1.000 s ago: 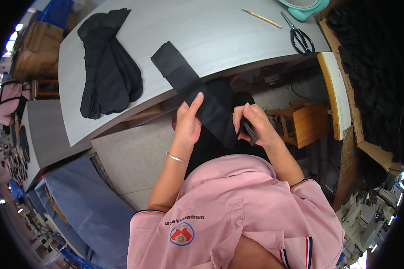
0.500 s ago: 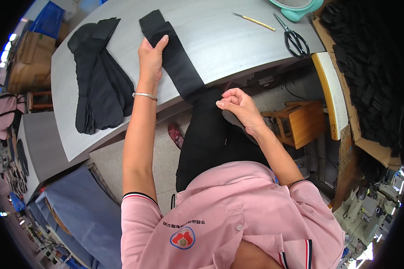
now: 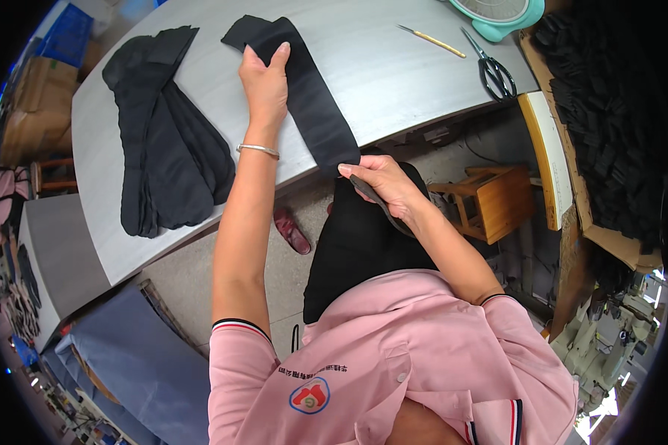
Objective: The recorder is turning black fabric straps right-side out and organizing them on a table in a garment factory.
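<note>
A long black fabric strip (image 3: 315, 96) lies slantwise over the table, its far end folded across itself and its near end at the table edge. My left hand (image 3: 266, 81) grips its left side near the fold, thumb on top. At the near end, my right hand (image 3: 384, 184) is closed, thumb and fingertips against the strip's corner. A thin dark grey flat piece (image 3: 371, 194) sticks out of that same hand along the palm; its full shape is hidden. Left of the strip lies a fanned pile of black fabric pieces (image 3: 167, 141).
On the grey table (image 3: 393, 81) lie black-handled scissors (image 3: 493, 74), a thin yellow-handled tool (image 3: 438, 43) and a turquoise-rimmed round item (image 3: 497, 15). A carton of black pieces (image 3: 601, 133) stands at the right, near a wooden stool (image 3: 490, 204). Blue-grey cloth (image 3: 137, 356) hangs lower left.
My right hand has come left to the strip's near end and now touches it. The strip's far end is folded more to the left, and my left hand has shifted slightly right.
</note>
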{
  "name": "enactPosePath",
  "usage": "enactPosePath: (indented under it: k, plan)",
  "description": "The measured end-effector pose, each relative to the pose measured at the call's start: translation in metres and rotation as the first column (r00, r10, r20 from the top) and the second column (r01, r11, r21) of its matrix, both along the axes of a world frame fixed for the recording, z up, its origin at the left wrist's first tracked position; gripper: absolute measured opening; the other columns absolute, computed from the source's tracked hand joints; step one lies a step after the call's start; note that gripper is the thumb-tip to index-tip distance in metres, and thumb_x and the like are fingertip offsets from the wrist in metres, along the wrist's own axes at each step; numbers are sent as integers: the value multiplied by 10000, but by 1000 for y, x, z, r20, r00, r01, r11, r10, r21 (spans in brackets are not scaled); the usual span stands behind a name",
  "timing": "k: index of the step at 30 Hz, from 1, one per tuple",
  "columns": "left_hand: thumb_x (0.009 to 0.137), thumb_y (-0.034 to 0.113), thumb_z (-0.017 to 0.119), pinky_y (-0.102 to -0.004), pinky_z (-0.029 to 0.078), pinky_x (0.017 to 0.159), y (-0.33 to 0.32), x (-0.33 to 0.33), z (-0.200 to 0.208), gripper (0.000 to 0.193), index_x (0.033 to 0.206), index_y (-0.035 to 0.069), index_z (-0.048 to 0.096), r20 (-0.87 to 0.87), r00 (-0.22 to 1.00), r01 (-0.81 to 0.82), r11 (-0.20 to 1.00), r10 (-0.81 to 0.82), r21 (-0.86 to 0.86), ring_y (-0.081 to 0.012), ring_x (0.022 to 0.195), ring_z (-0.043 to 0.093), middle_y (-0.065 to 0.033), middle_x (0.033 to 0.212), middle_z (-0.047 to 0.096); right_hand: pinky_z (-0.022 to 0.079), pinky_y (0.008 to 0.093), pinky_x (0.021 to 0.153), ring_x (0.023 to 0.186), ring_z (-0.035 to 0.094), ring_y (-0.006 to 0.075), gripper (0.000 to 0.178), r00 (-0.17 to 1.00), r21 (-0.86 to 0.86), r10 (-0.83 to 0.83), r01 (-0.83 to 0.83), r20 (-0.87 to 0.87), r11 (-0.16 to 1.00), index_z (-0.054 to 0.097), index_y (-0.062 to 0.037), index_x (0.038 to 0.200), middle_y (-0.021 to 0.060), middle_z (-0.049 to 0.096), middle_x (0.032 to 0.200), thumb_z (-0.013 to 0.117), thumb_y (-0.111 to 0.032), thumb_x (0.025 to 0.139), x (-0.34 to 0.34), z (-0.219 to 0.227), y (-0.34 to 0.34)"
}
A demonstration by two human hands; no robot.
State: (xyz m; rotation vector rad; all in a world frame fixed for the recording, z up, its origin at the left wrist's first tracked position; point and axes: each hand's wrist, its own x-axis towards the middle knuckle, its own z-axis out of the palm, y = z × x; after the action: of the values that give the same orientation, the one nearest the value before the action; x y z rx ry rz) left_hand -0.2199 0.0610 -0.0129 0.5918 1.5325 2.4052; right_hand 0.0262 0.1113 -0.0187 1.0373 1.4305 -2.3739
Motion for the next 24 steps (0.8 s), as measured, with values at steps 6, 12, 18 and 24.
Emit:
enactPosePath:
  k: [6,12,18,24]
  plan:
    - [881,67,706,-261,459,790,-1,-23,-3,202,987,-45,575,-114,989,-95,995,93,-14,-101,856,513,-24,963,642,432,199,550,623,571,33,156,991,117,-129,131,-20,984,745,-25,865,-19,673,751,785,-175,855,-2,16,-3]
    - [829,204,784,-379,479,935,-13,-11,-6,522,1191,-78,535,-332,942,-168,801,-41,-575,-315,1043,627,-184,1144,658,433,211,539,582,558,50,182,959,128,-280,272,43,954,691,-62,752,-8,660,728,781,-190,844,8,14,-11]
    - [877,162,678,-395,338,1136,-55,57,19,740,1468,-89,310,-506,839,-463,754,202,-466,-366,1355,455,-265,1426,488,338,232,421,460,478,75,385,931,141,-365,357,30,923,608,-98,702,19,602,646,723,-401,910,8,7,-30]
    - [745,-168,451,-433,322,1164,-115,170,10,630,1328,42,564,-554,801,-124,844,-225,-521,-345,1416,401,-145,1398,546,352,241,441,477,495,115,631,953,88,-304,302,6,949,594,-94,678,49,604,687,498,-651,957,38,11,-30]
